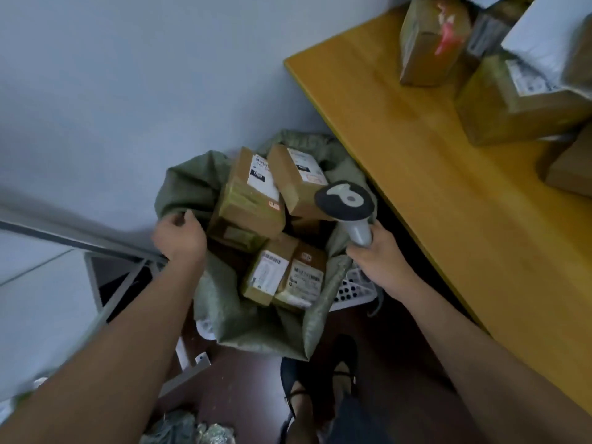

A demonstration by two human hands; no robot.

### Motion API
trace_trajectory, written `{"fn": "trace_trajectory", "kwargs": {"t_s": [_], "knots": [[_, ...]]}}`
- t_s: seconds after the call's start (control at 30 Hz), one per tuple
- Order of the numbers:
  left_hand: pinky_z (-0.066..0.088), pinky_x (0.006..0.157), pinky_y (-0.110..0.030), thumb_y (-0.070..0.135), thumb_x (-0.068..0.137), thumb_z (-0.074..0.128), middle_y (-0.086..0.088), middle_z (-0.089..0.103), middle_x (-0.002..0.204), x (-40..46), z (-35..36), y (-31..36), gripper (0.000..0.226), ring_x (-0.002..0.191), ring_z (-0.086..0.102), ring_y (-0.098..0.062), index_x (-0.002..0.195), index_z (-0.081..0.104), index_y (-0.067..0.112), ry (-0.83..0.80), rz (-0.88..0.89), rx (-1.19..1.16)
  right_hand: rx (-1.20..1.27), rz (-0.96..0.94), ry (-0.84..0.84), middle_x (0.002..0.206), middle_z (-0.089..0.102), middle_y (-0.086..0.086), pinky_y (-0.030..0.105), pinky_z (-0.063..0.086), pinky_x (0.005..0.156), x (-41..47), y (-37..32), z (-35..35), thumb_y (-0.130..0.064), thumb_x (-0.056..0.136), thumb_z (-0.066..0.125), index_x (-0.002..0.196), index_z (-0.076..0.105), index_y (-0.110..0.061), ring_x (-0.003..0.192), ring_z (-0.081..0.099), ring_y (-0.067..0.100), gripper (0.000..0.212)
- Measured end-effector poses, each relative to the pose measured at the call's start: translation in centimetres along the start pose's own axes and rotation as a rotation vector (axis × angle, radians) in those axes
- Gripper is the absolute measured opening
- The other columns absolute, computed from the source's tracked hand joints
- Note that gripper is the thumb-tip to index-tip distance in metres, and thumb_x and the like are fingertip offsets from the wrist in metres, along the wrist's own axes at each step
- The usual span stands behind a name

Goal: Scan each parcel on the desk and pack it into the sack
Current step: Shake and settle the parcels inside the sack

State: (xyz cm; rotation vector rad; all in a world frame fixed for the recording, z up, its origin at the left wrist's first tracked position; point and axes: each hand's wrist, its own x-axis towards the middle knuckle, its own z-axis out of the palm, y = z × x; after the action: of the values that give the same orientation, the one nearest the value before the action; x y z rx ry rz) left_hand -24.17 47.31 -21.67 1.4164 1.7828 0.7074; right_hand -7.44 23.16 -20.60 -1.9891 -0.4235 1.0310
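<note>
A green woven sack [230, 318] stands open on the floor beside the wooden desk [432, 193]. Several brown cardboard parcels with white labels [253, 200] lie piled inside it. My left hand [179, 235] grips the sack's left rim, fingers curled over the cloth. My right hand [381, 254] holds a grey handheld scanner [347, 203] by its handle, just over the sack's right edge, its dark head pointing up. More parcels [512, 100] are stacked on the desk at the top right.
A white perforated basket [355, 290] shows under the sack's right side. A grey metal frame [118, 283] stands at the left by the pale wall. My feet [320, 395] are on the dark red floor below the sack. Crumpled green material [192, 431] lies at the bottom.
</note>
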Motion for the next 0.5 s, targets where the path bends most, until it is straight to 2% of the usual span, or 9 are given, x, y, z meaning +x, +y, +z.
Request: {"fn": "trace_trajectory", "kwargs": {"t_s": [0.07, 0.13, 0.17, 0.23, 0.3, 0.37, 0.43, 0.5], "knots": [[0.049, 0.083, -0.019, 0.021, 0.096, 0.059, -0.002, 0.065, 0.099, 1.1, -0.8, 3.0, 0.021, 0.09, 0.06, -0.012, 0.108, 0.07, 0.008, 0.035, 0.015, -0.121, 0.054, -0.039, 0.051, 0.08, 0.039, 0.007, 0.033, 0.031, 0.058, 0.2, -1.9, -1.0, 0.001, 0.09, 0.057, 0.089, 0.05, 0.003, 0.059, 0.036, 0.018, 0.007], [0.047, 0.072, -0.006, 0.022, 0.094, 0.063, 0.002, 0.066, 0.094, 1.9, -1.0, 5.0, 0.016, 0.085, 0.06, -0.006, 0.103, 0.07, 0.011, 0.048, 0.021, -0.236, 0.091, -0.078, 0.096, 0.074, 0.039, 0.004, 0.033, 0.031, 0.055, 0.6, -3.6, -1.5, 0.0, 0.09, 0.057, 0.089, 0.051, -0.005, 0.054, 0.035, 0.017, 0.008], [0.047, 0.072, -0.006, 0.022, 0.092, 0.065, 0.002, 0.066, 0.094, 2.1, -0.9, 5.6, 0.016, 0.085, 0.061, -0.005, 0.102, 0.071, 0.011, 0.041, 0.027, -0.258, 0.098, -0.1, 0.105, 0.07, 0.039, 0.004, 0.033, 0.031, 0.054, 0.8, -4.5, -1.7, 0.0, 0.09, 0.057, 0.093, 0.054, -0.007, 0.052, 0.035, 0.016, 0.008], [0.051, 0.084, -0.014, 0.021, 0.089, 0.069, -0.002, 0.068, 0.095, 2.2, -1.0, 6.6, 0.015, 0.088, 0.063, -0.008, 0.098, 0.07, 0.009, 0.031, -0.003, -0.296, 0.104, -0.148, 0.095, 0.067, 0.042, 0.005, 0.03, 0.031, 0.052, 1.0, -6.1, -1.9, 0.0, 0.09, 0.057, 0.105, 0.061, -0.007, 0.049, 0.036, 0.012, 0.017], [0.051, 0.092, -0.019, 0.02, 0.088, 0.071, -0.001, 0.068, 0.091, 2.9, -1.5, 7.5, 0.01, 0.089, 0.064, -0.009, 0.089, 0.068, 0.011, 0.088, -0.061, -0.348, 0.123, -0.209, 0.11, 0.07, 0.047, 0.003, 0.025, 0.032, 0.05, 0.7, -7.2, -2.4, 0.001, 0.089, 0.057, 0.105, 0.066, -0.021, 0.046, 0.039, 0.005, 0.029], [0.053, 0.088, -0.018, 0.021, 0.087, 0.071, 0.004, 0.067, 0.083, 4.0, -1.8, 8.0, 0.01, 0.085, 0.066, -0.007, 0.079, 0.067, 0.015, 0.163, -0.079, -0.433, 0.176, -0.237, 0.166, 0.074, 0.047, 0.001, 0.021, 0.032, 0.048, 0.9, -7.5, -3.2, 0.002, 0.089, 0.057, 0.097, 0.066, -0.031, 0.043, 0.041, 0.004, 0.035], [0.054, 0.08, -0.021, 0.021, 0.086, 0.071, 0.004, 0.065, 0.078, 4.8, -1.9, 6.7, 0.013, 0.08, 0.064, -0.01, 0.076, 0.063, 0.016, 0.172, -0.126, -0.418, 0.159, -0.174, 0.176, 0.08, 0.049, 0.002, 0.024, 0.032, 0.049, 1.5, -7.1, -3.8, 0.001, 0.09, 0.056, 0.098, 0.066, -0.031, 0.045, 0.042, 0.006, 0.034], [0.054, 0.08, -0.031, 0.022, 0.086, 0.07, -0.008, 0.068, 0.092, 4.4, -1.5, 4.7, 0.015, 0.087, 0.064, -0.021, 0.088, 0.063, 0.009, 0.08, -0.261, -0.336, 0.079, -0.043, 0.098, 0.085, 0.05, 0.009, 0.027, 0.03, 0.052, 2.1, -6.4, -3.7, -0.004, 0.093, 0.056, 0.106, 0.064, -0.025, 0.051, 0.04, 0.013, 0.026]]}}
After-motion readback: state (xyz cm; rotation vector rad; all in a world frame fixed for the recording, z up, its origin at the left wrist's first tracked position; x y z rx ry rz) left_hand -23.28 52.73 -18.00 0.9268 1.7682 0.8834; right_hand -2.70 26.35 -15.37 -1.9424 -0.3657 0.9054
